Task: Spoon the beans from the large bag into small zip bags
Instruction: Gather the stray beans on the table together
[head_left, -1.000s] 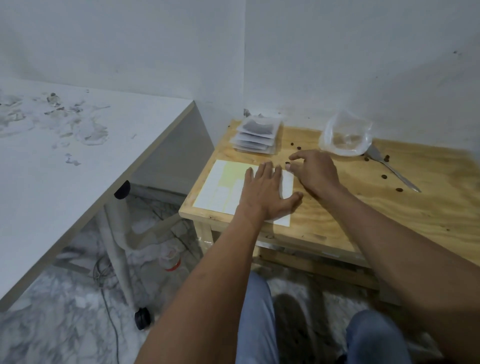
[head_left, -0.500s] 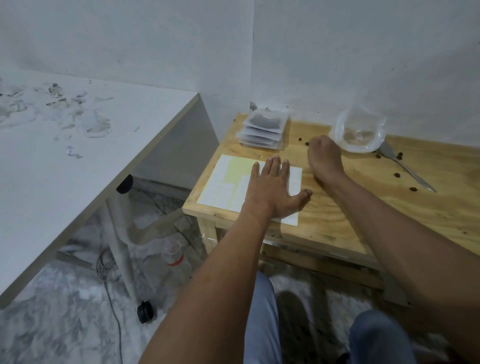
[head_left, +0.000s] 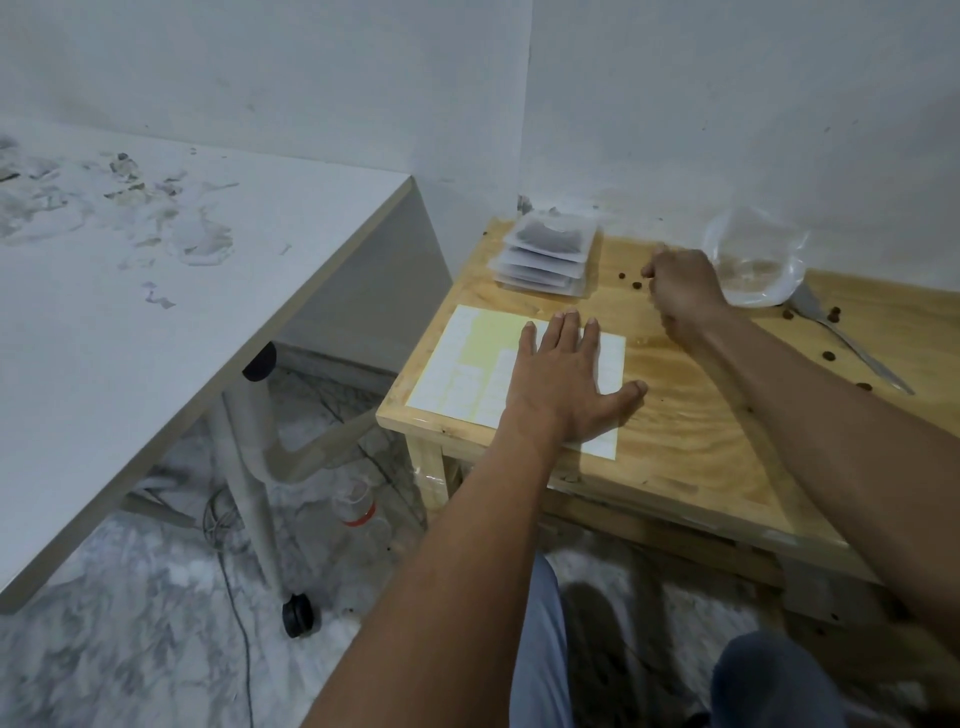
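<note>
Two hands over wooden desk (head_left: 701, 441): left hand (head_left: 563, 384) flat, pinning white label sheet (head_left: 467, 364); right hand (head_left: 680, 286) curled, contents unclear, beside near-empty clear plastic bag (head_left: 753, 265), likely gathering spilled brown beans (head_left: 635, 285).

On my wooden table (head_left: 701, 441), the filled bags (head_left: 548, 252) sit back-left. The large bag (head_left: 753, 265) lies right of them. The spoon (head_left: 852, 345) rests beside it.
</note>
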